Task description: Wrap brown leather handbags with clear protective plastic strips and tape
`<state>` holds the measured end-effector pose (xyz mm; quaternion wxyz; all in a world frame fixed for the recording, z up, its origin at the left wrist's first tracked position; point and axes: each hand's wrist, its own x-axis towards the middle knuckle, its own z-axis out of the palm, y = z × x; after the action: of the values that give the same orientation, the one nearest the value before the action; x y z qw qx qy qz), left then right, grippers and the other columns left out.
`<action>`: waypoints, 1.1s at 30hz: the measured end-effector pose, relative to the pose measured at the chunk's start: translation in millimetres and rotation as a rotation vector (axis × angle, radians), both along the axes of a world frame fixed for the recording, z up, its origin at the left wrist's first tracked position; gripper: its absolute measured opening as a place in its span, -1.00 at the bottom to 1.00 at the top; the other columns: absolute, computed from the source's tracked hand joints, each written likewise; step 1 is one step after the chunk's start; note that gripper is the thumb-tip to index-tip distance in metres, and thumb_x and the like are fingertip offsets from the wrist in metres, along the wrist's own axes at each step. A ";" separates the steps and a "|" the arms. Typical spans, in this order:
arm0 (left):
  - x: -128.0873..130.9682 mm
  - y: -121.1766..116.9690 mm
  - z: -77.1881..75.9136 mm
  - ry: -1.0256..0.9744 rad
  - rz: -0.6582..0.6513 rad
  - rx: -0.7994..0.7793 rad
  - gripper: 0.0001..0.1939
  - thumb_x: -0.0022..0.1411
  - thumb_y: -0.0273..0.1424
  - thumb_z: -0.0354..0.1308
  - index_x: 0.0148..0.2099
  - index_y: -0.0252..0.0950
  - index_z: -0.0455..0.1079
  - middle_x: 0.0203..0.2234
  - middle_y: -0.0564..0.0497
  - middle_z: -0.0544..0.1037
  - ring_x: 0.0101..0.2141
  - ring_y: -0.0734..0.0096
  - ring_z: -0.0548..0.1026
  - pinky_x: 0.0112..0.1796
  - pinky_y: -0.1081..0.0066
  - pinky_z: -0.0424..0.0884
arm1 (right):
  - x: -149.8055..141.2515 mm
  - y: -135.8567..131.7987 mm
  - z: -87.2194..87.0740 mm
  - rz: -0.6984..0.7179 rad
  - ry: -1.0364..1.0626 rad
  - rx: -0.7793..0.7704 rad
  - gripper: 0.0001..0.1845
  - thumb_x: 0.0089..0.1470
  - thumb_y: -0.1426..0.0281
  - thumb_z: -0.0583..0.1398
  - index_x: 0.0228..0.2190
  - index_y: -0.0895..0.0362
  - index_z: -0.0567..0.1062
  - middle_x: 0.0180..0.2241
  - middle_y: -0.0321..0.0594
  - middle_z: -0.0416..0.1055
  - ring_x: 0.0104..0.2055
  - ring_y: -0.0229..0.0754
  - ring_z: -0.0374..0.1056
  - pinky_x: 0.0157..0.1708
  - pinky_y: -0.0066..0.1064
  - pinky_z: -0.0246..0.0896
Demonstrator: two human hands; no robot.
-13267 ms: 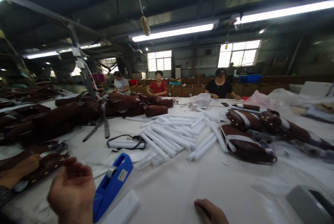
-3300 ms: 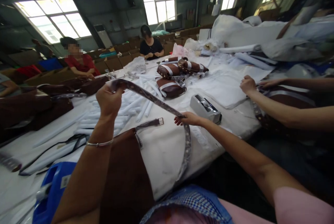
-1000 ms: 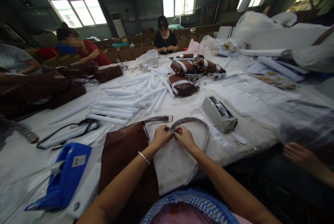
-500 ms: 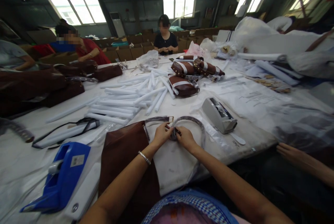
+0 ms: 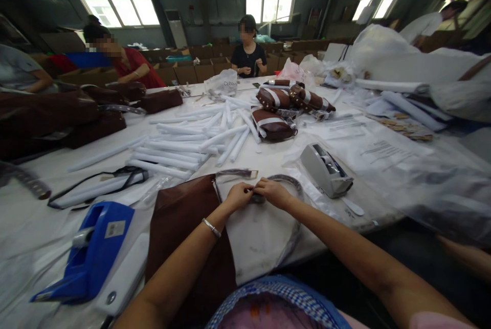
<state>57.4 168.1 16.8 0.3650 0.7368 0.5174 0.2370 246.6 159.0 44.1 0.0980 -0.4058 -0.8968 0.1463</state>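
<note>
My left hand (image 5: 238, 195) and my right hand (image 5: 273, 192) meet at the table's near edge, both pinched on a grey patterned strap (image 5: 287, 181). The strap loops out to the right of my hands and hangs down over the table's front edge. A brown bag (image 5: 183, 226) lies just left of my hands, partly under my left forearm, with a buckled strap end (image 5: 240, 173) lying just beyond my hands. My left wrist wears a silver bangle.
A blue tape dispenser (image 5: 92, 252) sits at the near left, a grey one (image 5: 325, 169) to the right. White paper rolls (image 5: 192, 139) and wrapped brown bags (image 5: 282, 109) fill the middle. Brown bags pile at the left. Other people work at the far side.
My hands have drawn the strap's loop in smaller and flatter on the table. The view has shifted slightly. A neighbour's hand at the right edge has dropped almost out of view.
</note>
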 end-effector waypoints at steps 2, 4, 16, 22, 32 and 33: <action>0.4 -0.9 0.6 0.001 -0.018 -0.030 -0.75 0.09 -0.40 0.18 -0.18 -0.24 0.61 -0.32 0.02 0.66 -0.32 0.33 0.56 -0.23 0.43 0.42 | 2.1 -1.1 -0.3 -0.052 -0.029 0.020 -0.74 0.21 0.55 0.14 -0.16 0.07 0.55 -0.15 -0.18 0.50 -0.04 -0.18 0.34 0.02 -0.40 0.22; 2.2 -1.8 1.4 0.015 -0.013 -0.053 -0.77 0.07 -0.35 0.20 -0.22 -0.27 0.60 -0.40 0.03 0.64 -0.39 0.35 0.54 -0.32 0.45 0.39 | 2.0 -2.4 -1.7 -0.161 -0.053 0.046 -0.71 0.23 0.54 0.10 -0.06 0.10 0.49 -0.05 -0.13 0.44 0.00 -0.16 0.33 0.02 -0.38 0.21; 20.3 -11.1 12.6 0.206 0.116 0.084 -0.87 0.06 -0.36 0.20 -0.38 -0.29 0.53 -0.45 -0.04 0.55 -0.38 0.30 0.47 -0.34 0.40 0.28 | -2.4 -0.3 28.1 -0.228 -0.238 0.058 -0.77 0.14 0.38 0.25 -0.14 0.12 0.55 0.04 0.01 0.41 0.08 0.02 0.31 0.03 -0.26 0.16; 20.1 -11.7 16.0 0.247 0.105 0.123 -0.86 0.10 -0.37 0.17 -0.38 -0.28 0.54 -0.40 -0.08 0.57 -0.33 0.26 0.49 -0.29 0.37 0.30 | -1.9 18.6 29.6 -0.100 -0.345 -0.043 -0.84 0.16 0.35 0.24 -0.33 0.15 0.63 -0.25 -0.03 0.57 -0.14 -0.03 0.47 -0.05 -0.28 0.23; 19.3 -10.5 17.2 0.291 0.107 0.082 -0.84 0.18 -0.37 0.16 -0.27 -0.28 0.55 -0.35 -0.10 0.61 -0.25 0.23 0.53 -0.19 0.33 0.36 | -13.7 11.4 25.6 -0.263 -0.369 -0.094 -0.75 0.17 0.34 0.19 -0.29 0.20 0.65 -0.25 0.05 0.61 -0.17 0.01 0.52 -0.22 -0.40 0.25; 19.0 -10.0 18.9 0.294 0.084 0.080 -0.84 0.19 -0.37 0.18 -0.21 -0.28 0.54 -0.32 -0.10 0.61 -0.23 0.24 0.53 -0.16 0.32 0.37 | -14.6 10.7 25.2 -0.263 -0.362 -0.098 -0.75 0.17 0.34 0.19 -0.28 0.19 0.65 -0.25 0.03 0.61 -0.16 0.00 0.52 -0.21 -0.40 0.25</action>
<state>76.4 158.1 35.7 0.2453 0.7554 0.5857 0.1619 232.0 169.8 69.3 -0.0663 -0.5432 -0.8309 0.1006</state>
